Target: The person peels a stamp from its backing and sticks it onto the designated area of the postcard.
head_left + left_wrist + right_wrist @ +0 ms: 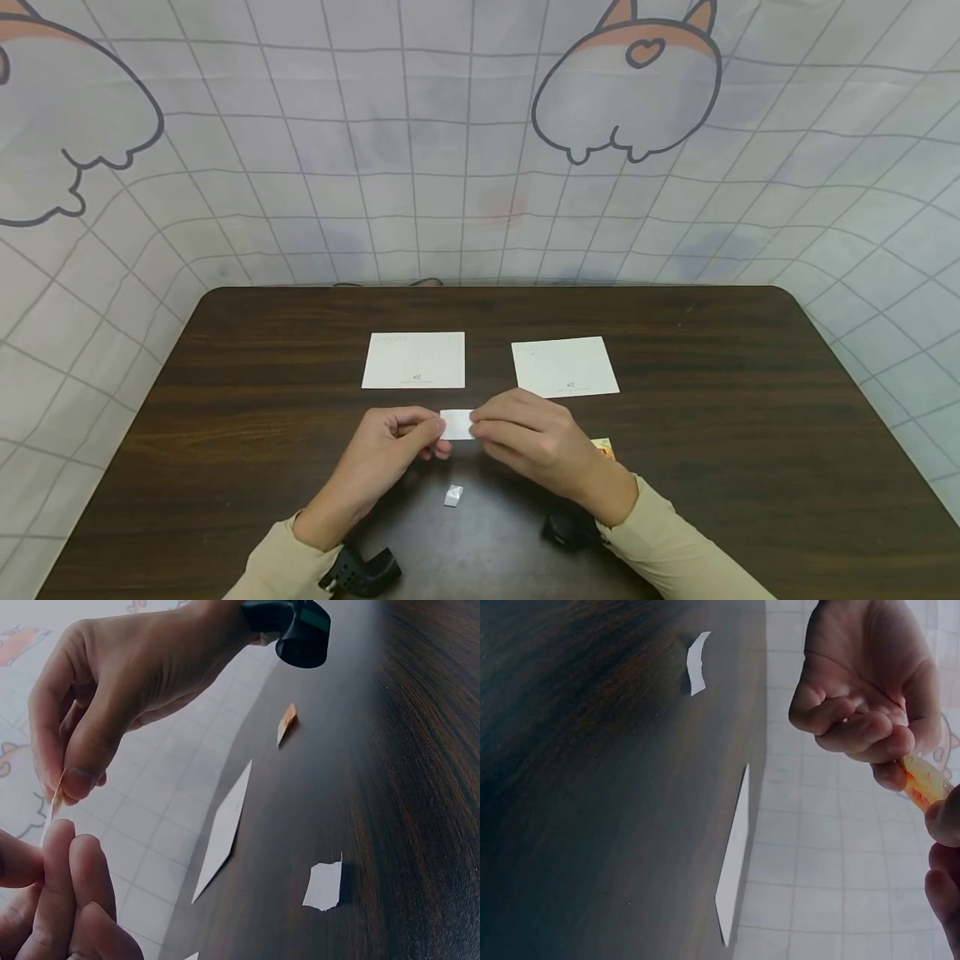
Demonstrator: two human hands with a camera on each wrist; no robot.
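Between my two hands a small paper piece [456, 424] is stretched, its white side toward the head camera. The right wrist view shows yellow and orange print on the other side of this paper piece [925, 782]. My left hand [382, 462] pinches its left edge between thumb and finger, and my right hand [536, 442] pinches its right edge. Below them on the table lies a torn white paper scrap [453, 496], also seen in the left wrist view. A yellow-orange paper piece [603, 448] lies partly hidden behind the right hand.
Two white cards lie flat beyond the hands, a left card [414, 361] and a right card [566, 367]. The dark wooden table [750, 417] ends at a wall covered with a grid-patterned cloth [465, 150]. A black device is strapped at each wrist.
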